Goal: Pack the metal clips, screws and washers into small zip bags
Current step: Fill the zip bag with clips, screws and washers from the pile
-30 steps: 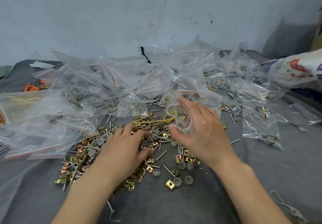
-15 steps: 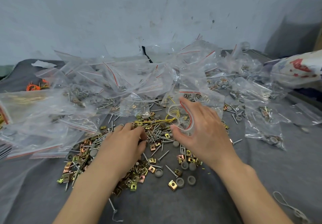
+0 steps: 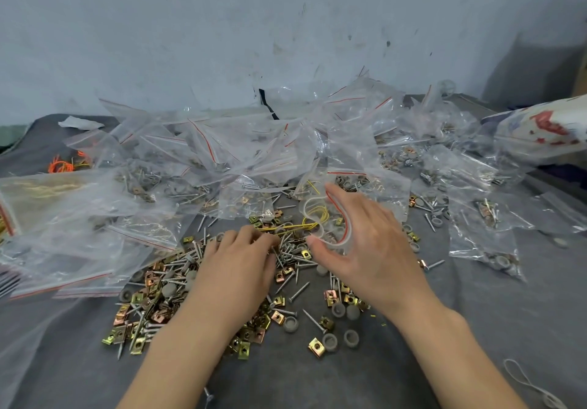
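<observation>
Seeing right hand (image 3: 365, 249) pinching a small zip bag (image 3: 330, 218) at its mouth, thumb and forefinger spread wide. Held open toward the left, just above the loose pile. Seeing left hand (image 3: 235, 268) palm-down on that pile, fingertips curled into the screws (image 3: 298, 291); can't tell whether pinching anything. Loose on grey cloth (image 3: 476, 313): brass-coloured clips (image 3: 152, 310) mostly left of and under that hand, screws mixed through, grey washers (image 3: 330, 340) near the right wrist. Yellow wire (image 3: 314, 214) seen through the held bag; can't tell whether inside or behind. Beyond, a heap of filled bags (image 3: 222, 154) along the wall, flat bags (image 3: 79, 259) at left.
</observation>
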`<act>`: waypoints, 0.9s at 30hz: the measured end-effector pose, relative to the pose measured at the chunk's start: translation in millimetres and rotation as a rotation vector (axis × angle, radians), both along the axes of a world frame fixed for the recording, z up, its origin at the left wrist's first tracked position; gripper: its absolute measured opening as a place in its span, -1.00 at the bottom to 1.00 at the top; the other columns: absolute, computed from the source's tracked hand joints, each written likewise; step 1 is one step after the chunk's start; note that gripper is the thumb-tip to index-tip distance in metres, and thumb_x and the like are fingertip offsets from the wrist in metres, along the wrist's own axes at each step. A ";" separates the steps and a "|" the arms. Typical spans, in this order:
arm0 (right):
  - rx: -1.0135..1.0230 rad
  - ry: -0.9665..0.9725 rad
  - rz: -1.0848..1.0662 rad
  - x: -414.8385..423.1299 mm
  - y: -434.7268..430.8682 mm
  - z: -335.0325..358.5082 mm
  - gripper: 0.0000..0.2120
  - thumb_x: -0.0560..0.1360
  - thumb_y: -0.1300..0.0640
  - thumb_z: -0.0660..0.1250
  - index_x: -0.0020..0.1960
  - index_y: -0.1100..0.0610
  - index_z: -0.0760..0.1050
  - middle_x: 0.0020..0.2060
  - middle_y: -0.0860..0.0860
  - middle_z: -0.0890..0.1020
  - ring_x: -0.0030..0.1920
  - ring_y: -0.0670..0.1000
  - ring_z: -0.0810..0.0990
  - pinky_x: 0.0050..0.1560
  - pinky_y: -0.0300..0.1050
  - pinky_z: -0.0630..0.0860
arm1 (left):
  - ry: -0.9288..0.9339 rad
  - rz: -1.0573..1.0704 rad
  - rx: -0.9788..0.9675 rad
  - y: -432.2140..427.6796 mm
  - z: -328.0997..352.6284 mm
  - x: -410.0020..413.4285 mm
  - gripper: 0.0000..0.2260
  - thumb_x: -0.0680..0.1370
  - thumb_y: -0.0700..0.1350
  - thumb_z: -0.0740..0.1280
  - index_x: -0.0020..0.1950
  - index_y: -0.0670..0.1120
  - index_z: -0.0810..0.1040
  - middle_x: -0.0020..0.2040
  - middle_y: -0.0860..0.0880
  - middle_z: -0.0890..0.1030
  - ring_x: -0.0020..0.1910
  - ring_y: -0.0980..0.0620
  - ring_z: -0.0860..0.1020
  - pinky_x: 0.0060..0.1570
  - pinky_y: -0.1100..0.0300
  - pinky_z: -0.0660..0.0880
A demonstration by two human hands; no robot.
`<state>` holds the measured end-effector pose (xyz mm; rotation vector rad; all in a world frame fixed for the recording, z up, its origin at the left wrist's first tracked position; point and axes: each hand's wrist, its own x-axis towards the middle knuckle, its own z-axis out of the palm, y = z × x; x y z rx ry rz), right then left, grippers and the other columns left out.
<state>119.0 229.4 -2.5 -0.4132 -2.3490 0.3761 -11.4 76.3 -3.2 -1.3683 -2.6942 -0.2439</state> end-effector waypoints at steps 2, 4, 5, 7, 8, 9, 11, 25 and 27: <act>-0.005 -0.001 0.007 -0.4 0.8 -0.2 -0.35 0.51 -0.25 0.27 0.51 0.02 0.32 0.27 -0.08 0.57 0.28 -0.12 0.42 0.35 -0.10 0.28 | 0.015 -0.011 -0.028 4.1 -3.1 0.9 -0.64 0.66 0.09 0.08 0.47 0.20 0.27 0.36 0.11 0.37 0.37 0.01 0.31 0.33 0.06 0.29; -0.009 -0.001 0.008 -0.4 1.6 -0.5 -0.35 0.51 -0.25 0.26 0.52 0.01 0.30 0.27 -0.08 0.57 0.28 -0.12 0.42 0.34 -0.13 0.26 | 0.031 -0.002 -0.041 5.8 -3.7 -0.1 -0.67 0.66 0.11 0.12 0.43 0.18 0.31 0.35 0.11 0.38 0.36 0.01 0.31 0.32 0.07 0.30; -0.006 -0.002 0.007 -0.4 1.9 -0.4 -0.34 0.51 -0.26 0.26 0.52 0.01 0.30 0.27 -0.09 0.56 0.28 -0.12 0.42 0.34 -0.13 0.26 | 0.032 0.006 -0.040 6.0 -3.0 -1.2 -0.69 0.65 0.12 0.14 0.39 0.17 0.34 0.33 0.12 0.39 0.35 0.02 0.32 0.31 0.08 0.31; 0.000 -0.006 0.006 -0.9 2.3 -0.3 -0.34 0.52 -0.27 0.25 0.52 0.01 0.29 0.27 -0.08 0.56 0.28 -0.11 0.43 0.35 -0.13 0.27 | 0.036 0.019 -0.033 5.7 -1.3 -3.4 -0.74 0.63 0.14 0.18 0.30 0.14 0.39 0.29 0.12 0.42 0.32 0.03 0.35 0.28 0.10 0.33; -0.001 -0.007 0.008 -1.2 2.7 -0.2 -0.34 0.52 -0.27 0.25 0.52 0.01 0.29 0.27 -0.08 0.56 0.29 -0.11 0.43 0.35 -0.13 0.26 | 0.045 0.024 -0.032 5.4 -0.6 -3.9 -0.75 0.62 0.15 0.20 0.26 0.12 0.41 0.27 0.12 0.43 0.31 0.03 0.37 0.27 0.10 0.33; -0.002 -0.007 0.010 -1.6 3.3 -0.1 -0.34 0.52 -0.26 0.25 0.52 0.01 0.29 0.27 -0.08 0.56 0.29 -0.10 0.42 0.35 -0.15 0.25 | 0.052 0.029 -0.034 5.3 0.0 -3.9 -0.76 0.62 0.15 0.20 0.24 0.11 0.41 0.26 0.12 0.44 0.29 0.03 0.38 0.25 0.11 0.34; -0.001 -0.005 0.017 -1.6 3.9 -0.2 -0.34 0.52 -0.25 0.27 0.52 0.02 0.29 0.27 -0.07 0.56 0.29 -0.10 0.43 0.35 -0.17 0.24 | 0.061 0.023 -0.024 4.9 1.0 -3.4 -0.78 0.62 0.14 0.21 0.21 0.10 0.42 0.23 0.12 0.46 0.27 0.04 0.39 0.23 0.12 0.35; -0.015 -0.023 0.038 -3.0 -2.9 4.1 -0.32 0.52 -0.26 0.24 0.53 0.05 0.30 0.29 -0.07 0.55 0.30 -0.06 0.48 0.37 -0.03 0.34 | -0.504 -0.023 0.634 -5.6 27.0 -5.2 -0.93 0.61 0.02 0.29 0.03 0.11 0.56 -0.12 0.21 0.62 -0.16 0.29 0.55 -0.19 0.34 0.44; -0.011 -0.006 0.041 -4.7 -5.3 4.6 -0.32 0.51 -0.26 0.25 0.52 0.06 0.31 0.28 -0.06 0.56 0.29 -0.08 0.46 0.36 -0.03 0.35 | -0.622 -0.057 0.799 -1.8 36.7 0.5 -0.95 0.56 0.02 0.37 -0.06 0.07 0.59 -0.16 0.21 0.64 -0.19 0.29 0.56 -0.18 0.44 0.43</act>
